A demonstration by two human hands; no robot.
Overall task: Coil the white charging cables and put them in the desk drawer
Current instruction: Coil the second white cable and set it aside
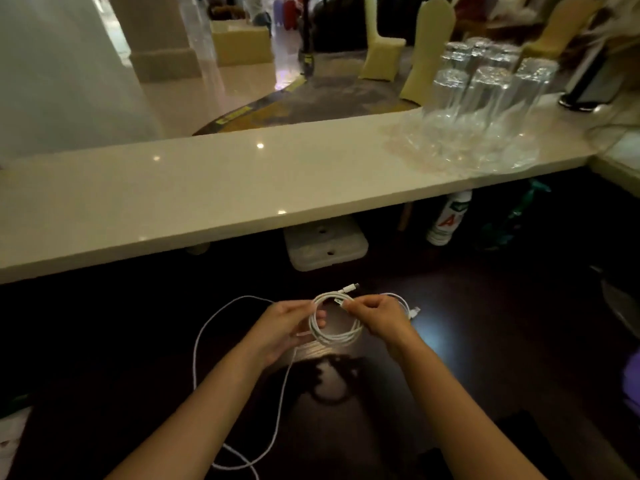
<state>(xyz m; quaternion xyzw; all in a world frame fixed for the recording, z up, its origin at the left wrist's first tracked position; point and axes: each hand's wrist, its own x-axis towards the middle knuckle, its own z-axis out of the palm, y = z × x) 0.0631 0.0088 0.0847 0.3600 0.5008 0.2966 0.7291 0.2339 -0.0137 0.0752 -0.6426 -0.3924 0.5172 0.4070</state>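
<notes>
While loose cable [204, 344] trails, both hands grip the coiled cable [332, 336].

Both bare forearms reach forward from the near edge, converging. The left hand [287, 327] curls its fingers inward, palm facing right; the right hand [379, 315] pinches with fingertips pointing left.
</notes>
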